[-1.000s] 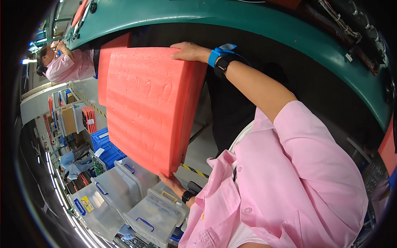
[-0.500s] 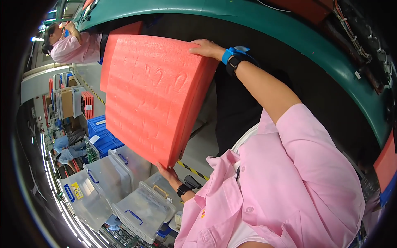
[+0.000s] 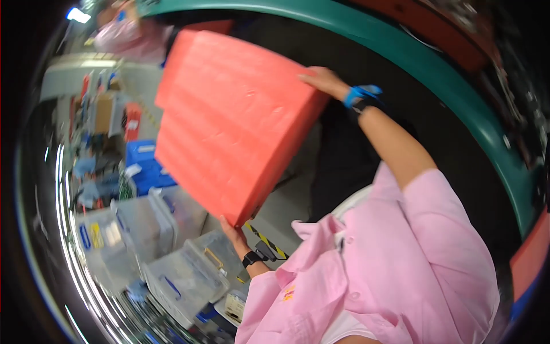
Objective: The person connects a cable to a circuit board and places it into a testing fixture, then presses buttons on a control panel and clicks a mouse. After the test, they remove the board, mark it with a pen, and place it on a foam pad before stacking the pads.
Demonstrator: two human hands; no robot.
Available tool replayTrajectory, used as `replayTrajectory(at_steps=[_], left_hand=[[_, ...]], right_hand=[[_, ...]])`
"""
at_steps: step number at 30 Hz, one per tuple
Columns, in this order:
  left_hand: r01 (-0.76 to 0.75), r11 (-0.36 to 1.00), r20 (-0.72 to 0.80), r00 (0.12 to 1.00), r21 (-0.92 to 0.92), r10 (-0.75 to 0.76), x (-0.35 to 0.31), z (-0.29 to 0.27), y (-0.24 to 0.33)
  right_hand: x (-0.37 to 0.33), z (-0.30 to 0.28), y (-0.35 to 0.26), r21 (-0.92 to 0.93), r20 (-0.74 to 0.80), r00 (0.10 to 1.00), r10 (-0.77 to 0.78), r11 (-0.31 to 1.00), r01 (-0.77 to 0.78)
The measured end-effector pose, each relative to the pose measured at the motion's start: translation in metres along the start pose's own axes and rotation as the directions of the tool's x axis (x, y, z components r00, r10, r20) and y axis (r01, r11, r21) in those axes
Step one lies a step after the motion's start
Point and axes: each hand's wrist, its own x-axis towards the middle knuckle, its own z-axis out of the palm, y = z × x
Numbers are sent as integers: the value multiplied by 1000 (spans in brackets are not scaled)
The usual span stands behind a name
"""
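Observation:
A large red-pink foam slab [image 3: 223, 120], seemingly of stacked layers, is held tilted between my two hands. My right hand [image 3: 325, 81], with a blue wristband and a black band above it, grips its far right edge, thumb on the top face. My left hand [image 3: 234, 234], wearing a black watch, holds the near corner from below; some of its fingers are hidden by the slab. Behind the slab's far edge, another red-pink piece [image 3: 220, 26] shows in part.
A green-edged bench [image 3: 458, 103] curves along the far and right side. Clear plastic bins [image 3: 186, 281] and a blue crate [image 3: 146, 166] stand at the left. Another person in a pink top [image 3: 134, 40] is at the far left. Yellow-black tape [image 3: 266, 239] marks the floor.
My view has shifted and is more blurred. The slab and both hands hold the same grip; the slab and my right hand appear a little farther right in the picture.

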Motion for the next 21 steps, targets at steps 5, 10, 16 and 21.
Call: replayTrajectory(at_steps=[5,10,16,21], left_hand=[[41,966,-24,999,257,-37,-14,31,26],[-332,86,280,887,939,366,-28,36,89],[-636,137,610,770,760,187,-17,207,143],[-634,77,510,683,769,523,41,283,102]], right_hand=[[-11,-23,-1,-217,-346,922,-174,971,102],[-32,23,-77,-653,-97,938,-334,732,193],[-71,104,-110,-712,378,878,-292,514,478],[-76,124,-84,-592,395,824,-407,572,567]])
